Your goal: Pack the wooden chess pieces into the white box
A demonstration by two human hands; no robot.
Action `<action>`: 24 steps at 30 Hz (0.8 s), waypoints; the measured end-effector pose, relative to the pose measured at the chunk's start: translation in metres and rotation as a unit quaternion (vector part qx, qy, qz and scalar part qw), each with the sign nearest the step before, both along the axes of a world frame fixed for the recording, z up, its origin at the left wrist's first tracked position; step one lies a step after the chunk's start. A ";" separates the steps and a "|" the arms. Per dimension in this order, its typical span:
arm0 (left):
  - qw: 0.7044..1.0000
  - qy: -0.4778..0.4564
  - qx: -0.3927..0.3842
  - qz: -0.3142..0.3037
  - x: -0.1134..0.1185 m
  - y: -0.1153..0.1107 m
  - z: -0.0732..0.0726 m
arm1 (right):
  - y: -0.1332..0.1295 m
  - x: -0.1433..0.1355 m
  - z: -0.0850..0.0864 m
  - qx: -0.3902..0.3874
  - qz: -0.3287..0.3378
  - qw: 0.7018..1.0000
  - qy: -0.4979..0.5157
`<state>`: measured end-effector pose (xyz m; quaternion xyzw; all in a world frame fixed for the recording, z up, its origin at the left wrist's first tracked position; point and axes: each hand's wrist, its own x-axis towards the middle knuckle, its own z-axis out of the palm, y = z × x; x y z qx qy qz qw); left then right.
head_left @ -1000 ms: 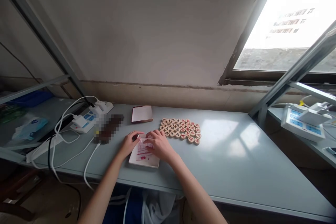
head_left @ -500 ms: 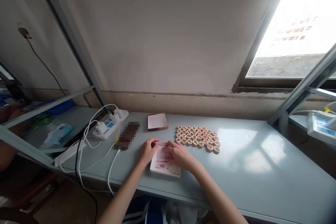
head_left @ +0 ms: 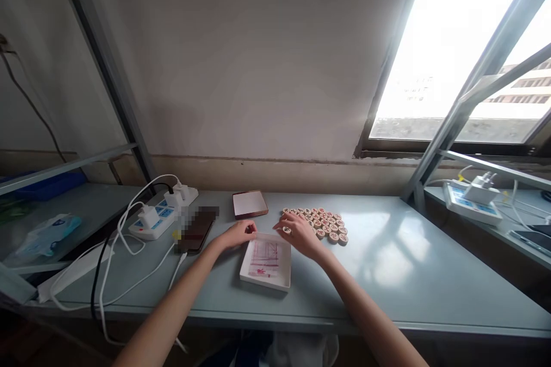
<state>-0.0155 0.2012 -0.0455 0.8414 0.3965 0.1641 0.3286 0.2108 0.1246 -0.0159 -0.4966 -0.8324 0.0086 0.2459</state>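
Observation:
A shallow white box [head_left: 284, 264] with red printing on its inside bottom lies on the table in front of me. My left hand [head_left: 239, 233] is at its far left corner, fingers curled with the tips against the rim. Beyond the box's right side, my right hand [head_left: 300, 235] reaches over the left end of several rows of round wooden Chinese chess pieces [head_left: 333, 226]. Its fingers are extended and apart, and the hand covers part of the rows. Behind the box lies a box lid [head_left: 250, 204], its pale inside facing up.
A dark phone [head_left: 198, 229], partly pixelated, lies left of my left hand. Farther left are a power strip [head_left: 150, 223] with plugs and loose white cables [head_left: 103, 275]. Metal posts [head_left: 424, 175] frame the desk [head_left: 365, 292]. Another power strip [head_left: 471, 200] sits at right.
My right hand has moved out of the box and over the left end of the chess pieces. The left hand stays by the box's far corner. The camera view has turned right.

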 end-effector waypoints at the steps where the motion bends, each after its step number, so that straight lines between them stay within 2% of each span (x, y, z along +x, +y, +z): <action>1: 0.999 0.002 -0.029 -0.019 -0.002 0.007 0.003 | 0.005 0.005 0.003 0.001 -0.017 1.000 0.003; 3: 0.997 0.001 -0.071 -0.040 -0.004 0.019 0.005 | 0.015 0.016 0.008 -0.026 -0.017 0.999 -0.012; 5: 0.995 -0.029 -0.086 -0.034 -0.003 0.027 0.002 | 0.023 0.024 0.008 -0.064 0.008 0.997 -0.032; 9: 0.990 -0.127 -0.041 0.042 -0.002 0.034 -0.014 | 0.030 0.033 -0.004 -0.086 0.031 0.996 -0.020; 12: 0.988 -0.144 -0.035 0.042 -0.004 0.034 -0.021 | 0.031 0.033 -0.015 -0.078 0.031 0.996 0.002; 15: 0.989 -0.125 -0.075 0.021 -0.004 0.034 -0.019 | 0.029 0.034 -0.016 -0.055 0.010 0.998 0.029; 18: 0.991 -0.077 -0.108 0.000 -0.002 0.032 -0.014 | 0.025 0.040 -0.009 -0.028 -0.025 0.997 0.068; 22: 0.994 -0.045 -0.091 -0.034 0.004 0.024 -0.006 | 0.019 0.044 0.002 -0.019 -0.058 0.995 0.081; 24: 0.994 -0.040 -0.087 -0.048 0.007 0.019 -0.003 | 0.016 0.038 0.005 -0.027 -0.048 0.994 0.090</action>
